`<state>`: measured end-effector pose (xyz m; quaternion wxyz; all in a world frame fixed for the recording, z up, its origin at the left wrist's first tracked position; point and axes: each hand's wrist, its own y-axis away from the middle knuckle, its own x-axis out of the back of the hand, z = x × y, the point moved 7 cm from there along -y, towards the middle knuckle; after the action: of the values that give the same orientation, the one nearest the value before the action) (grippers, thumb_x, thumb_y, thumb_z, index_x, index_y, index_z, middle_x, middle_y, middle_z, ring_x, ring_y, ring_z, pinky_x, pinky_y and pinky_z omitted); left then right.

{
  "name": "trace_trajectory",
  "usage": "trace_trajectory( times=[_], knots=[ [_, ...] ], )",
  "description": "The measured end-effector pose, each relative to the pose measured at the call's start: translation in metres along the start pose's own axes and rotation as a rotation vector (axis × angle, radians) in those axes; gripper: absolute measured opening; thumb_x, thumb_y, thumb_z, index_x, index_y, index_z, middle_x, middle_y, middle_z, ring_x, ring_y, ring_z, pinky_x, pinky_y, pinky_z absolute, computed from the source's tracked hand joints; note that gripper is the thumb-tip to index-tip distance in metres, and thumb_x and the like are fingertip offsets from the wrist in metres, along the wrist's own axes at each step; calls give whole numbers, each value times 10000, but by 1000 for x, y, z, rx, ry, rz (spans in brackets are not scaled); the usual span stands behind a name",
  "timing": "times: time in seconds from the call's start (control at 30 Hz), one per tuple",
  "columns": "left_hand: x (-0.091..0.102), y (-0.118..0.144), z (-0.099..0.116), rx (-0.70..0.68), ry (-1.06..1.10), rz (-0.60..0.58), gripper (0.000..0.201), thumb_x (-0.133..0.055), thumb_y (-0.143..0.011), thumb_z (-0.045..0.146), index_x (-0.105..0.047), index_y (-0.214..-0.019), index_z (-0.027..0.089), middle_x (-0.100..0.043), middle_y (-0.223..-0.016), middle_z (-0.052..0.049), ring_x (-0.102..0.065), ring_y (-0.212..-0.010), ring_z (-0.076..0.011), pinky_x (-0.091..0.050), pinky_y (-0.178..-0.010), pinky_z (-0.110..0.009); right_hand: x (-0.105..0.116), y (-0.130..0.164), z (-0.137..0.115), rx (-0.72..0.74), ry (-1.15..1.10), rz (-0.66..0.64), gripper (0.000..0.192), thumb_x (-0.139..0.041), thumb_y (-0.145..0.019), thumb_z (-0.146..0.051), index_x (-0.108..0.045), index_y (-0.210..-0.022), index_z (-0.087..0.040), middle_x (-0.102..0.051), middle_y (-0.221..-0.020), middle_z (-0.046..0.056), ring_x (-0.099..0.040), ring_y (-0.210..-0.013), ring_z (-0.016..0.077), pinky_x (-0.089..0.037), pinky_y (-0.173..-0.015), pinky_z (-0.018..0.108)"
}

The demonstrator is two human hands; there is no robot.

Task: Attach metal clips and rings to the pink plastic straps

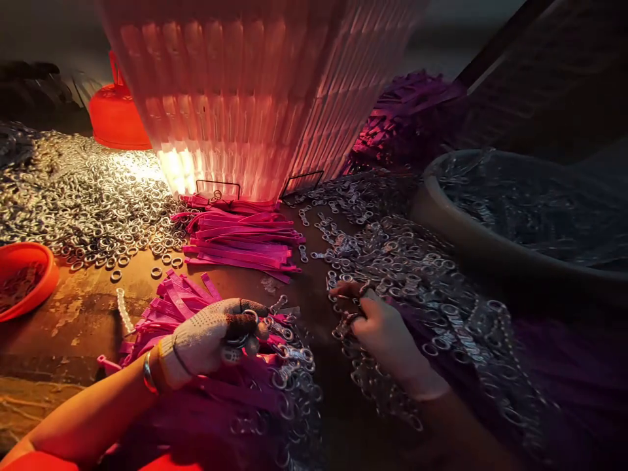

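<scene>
My left hand (pixel 216 337), in a dotted white work glove with dark fingertips, is closed around metal rings (pixel 241 337). It hovers over a bundle of magenta straps (pixel 167 307) that have silvery metal links (pixel 294 363) at their right end. My right hand (pixel 387 333), also gloved, is at the left edge of a heap of metal links (pixel 407 261). Its fingers are curled in at the heap; what they pinch is too small and dark to make out. Another stack of magenta straps (pixel 240 239) lies beyond both hands.
Loose rings (pixel 103 203) are heaped at left under a red lamp (pixel 118 114). A red bowl (pixel 24 278) stands at the left edge. Tall translucent ribbed panels (pixel 235 98) rise at the back. A large tub (pixel 441 196) is at right, with purple straps (pixel 407 118) piled behind.
</scene>
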<state>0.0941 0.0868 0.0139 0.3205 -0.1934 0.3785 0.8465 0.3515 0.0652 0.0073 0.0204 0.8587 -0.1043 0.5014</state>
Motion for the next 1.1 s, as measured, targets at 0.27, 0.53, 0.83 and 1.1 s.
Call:
trace_trajectory(
  times=[0.27,0.53,0.83,1.1],
  knots=[
    [-3,1,-15,-6,-87,-50,311,-583,-860,406,-639,-793,108,-565,-491,-4,-342,-301,-49,-189,-300,-187,-3,50,-120,226,-330,-74,433,-474,-783,-114,-579,-1187,-231,-666,-960,51,-625,-884,205,-502,-785,321],
    [-15,14,-15,-44,162,-36,170,-668,-749,270,-623,-828,126,-460,-508,59,-324,-320,-28,-126,-301,-162,-14,60,-126,137,-386,-56,320,-467,-830,-184,-593,-1124,-196,-650,-1003,94,-586,-1013,249,-463,-908,406],
    [-25,21,-18,-263,-100,44,315,-630,-807,448,-620,-937,162,-461,-524,65,-312,-362,-45,-209,-347,-182,-24,65,-143,54,-560,-58,265,-422,-712,-92,-624,-853,-188,-676,-840,40,-587,-791,184,-430,-723,279],
    [-8,28,22,-579,-901,229,28,-580,-697,147,-578,-683,171,-607,-666,-23,-474,-601,-125,-363,-553,-251,-26,60,-149,144,-144,-129,220,-448,-615,-25,-578,-683,-189,-641,-759,41,-518,-703,160,-319,-644,261]
  ],
)
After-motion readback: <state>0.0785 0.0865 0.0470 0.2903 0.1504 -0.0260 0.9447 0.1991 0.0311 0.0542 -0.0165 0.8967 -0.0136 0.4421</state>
